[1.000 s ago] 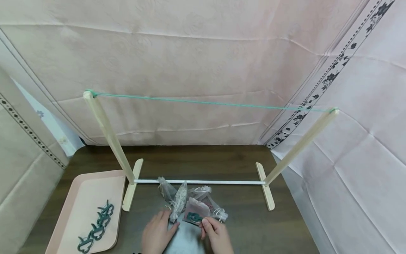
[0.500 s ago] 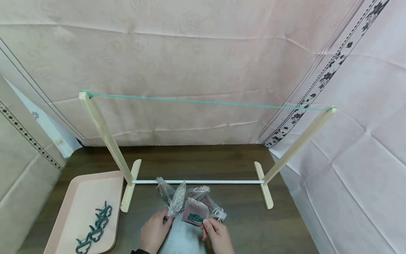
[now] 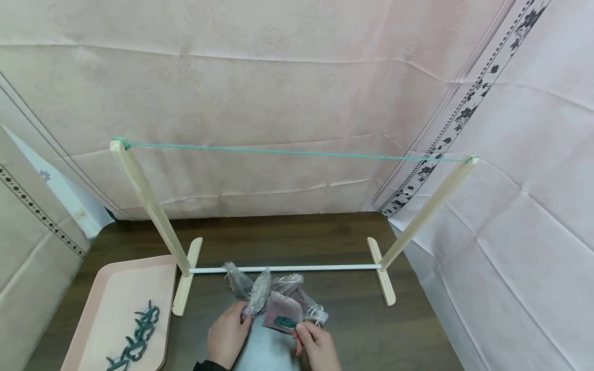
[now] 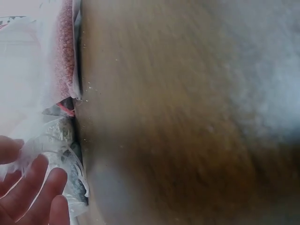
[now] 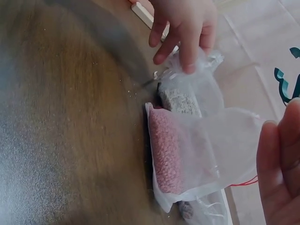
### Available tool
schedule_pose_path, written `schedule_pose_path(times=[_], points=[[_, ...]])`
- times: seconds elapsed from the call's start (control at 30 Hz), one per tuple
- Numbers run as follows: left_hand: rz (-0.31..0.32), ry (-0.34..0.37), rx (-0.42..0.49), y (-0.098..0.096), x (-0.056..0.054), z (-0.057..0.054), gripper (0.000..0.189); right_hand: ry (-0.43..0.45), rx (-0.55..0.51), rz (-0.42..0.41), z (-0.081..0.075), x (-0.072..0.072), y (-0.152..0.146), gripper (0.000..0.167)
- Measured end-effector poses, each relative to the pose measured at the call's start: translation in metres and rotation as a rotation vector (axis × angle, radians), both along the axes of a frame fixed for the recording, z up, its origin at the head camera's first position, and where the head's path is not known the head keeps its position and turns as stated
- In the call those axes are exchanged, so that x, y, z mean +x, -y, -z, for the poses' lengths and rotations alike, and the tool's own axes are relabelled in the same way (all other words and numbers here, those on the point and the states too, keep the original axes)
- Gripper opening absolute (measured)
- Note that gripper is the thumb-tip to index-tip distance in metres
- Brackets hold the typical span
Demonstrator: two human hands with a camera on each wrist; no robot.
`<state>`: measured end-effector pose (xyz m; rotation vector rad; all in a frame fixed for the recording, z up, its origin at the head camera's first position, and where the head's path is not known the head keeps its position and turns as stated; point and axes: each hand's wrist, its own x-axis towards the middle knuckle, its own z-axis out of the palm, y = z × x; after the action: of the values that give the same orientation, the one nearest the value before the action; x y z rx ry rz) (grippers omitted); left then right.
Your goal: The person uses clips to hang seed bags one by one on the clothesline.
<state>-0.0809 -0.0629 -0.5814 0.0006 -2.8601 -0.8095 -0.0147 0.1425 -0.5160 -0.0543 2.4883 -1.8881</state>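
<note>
My left hand (image 3: pixel 227 332) pinches the gathered end of a sheer drawstring pouch (image 3: pixel 260 291) with pale filling. In the left wrist view, its fingers (image 4: pixel 33 187) curl at the thin mesh. Just to the right, my right hand (image 3: pixel 317 345) holds a dark green clip (image 3: pixel 285 322) between thumb and forefinger. That clip overlaps a sheer pouch with pink grains (image 5: pixel 166 152), which stands upright in the right wrist view. Part of the clip (image 5: pixel 283 86) shows at that view's right edge. Another sheer pouch (image 3: pixel 317 313) lies behind the pink one.
A pink tray (image 3: pixel 116 288) at the left holds several dark green heart-shaped clips (image 3: pixel 135 346). Behind the pouches stands a wooden frame with two leaning posts (image 3: pixel 150 203), a white crossbar (image 3: pixel 339 267) and a green cord (image 3: pixel 297 153) strung between the post tops.
My left thumb and fingers have come together on the pale-filled pouch's end. My right hand keeps the clip near the pink pouch. The head view has shifted slightly.
</note>
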Motion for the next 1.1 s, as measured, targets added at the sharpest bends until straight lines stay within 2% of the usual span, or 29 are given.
schedule_pose_path(times=[0.2,0.4,0.6,0.63,0.67,0.73,0.87,0.9,1.03,1.1], points=[[0.021,-0.085,-0.005,0.000,0.001,-0.012,0.017,-0.025,0.009,0.066,0.003,-0.002,0.001,0.022],[0.034,-0.174,-0.003,0.003,-0.001,-0.026,0.014,-0.164,0.002,0.049,-0.007,-0.010,0.000,0.021],[0.073,-0.308,0.005,0.013,-0.007,-0.045,0.006,-0.229,0.102,0.039,-0.017,-0.028,-0.008,0.021],[0.085,-0.332,0.006,0.014,-0.008,-0.048,0.006,-0.252,0.132,0.029,-0.018,-0.033,-0.011,0.021],[0.111,-0.364,0.026,0.016,-0.013,-0.038,0.007,-0.293,0.168,0.014,-0.020,-0.037,-0.014,0.021],[0.132,-0.407,0.024,0.017,-0.016,-0.045,0.007,-0.384,0.247,-0.003,-0.024,-0.046,-0.019,0.023],[0.154,-0.433,-0.001,0.020,-0.022,-0.061,0.010,-0.575,0.391,-0.029,-0.045,-0.060,-0.025,0.026],[0.141,-0.425,-0.031,0.020,-0.019,-0.078,0.012,-0.590,0.416,-0.031,-0.052,-0.063,-0.026,0.026],[0.142,-0.406,-0.066,0.025,-0.025,-0.094,0.011,-0.636,0.505,-0.070,-0.081,-0.071,-0.026,0.023],[0.148,-0.427,-0.069,0.028,-0.028,-0.102,0.010,-0.669,0.546,-0.092,-0.095,-0.074,-0.025,0.021]])
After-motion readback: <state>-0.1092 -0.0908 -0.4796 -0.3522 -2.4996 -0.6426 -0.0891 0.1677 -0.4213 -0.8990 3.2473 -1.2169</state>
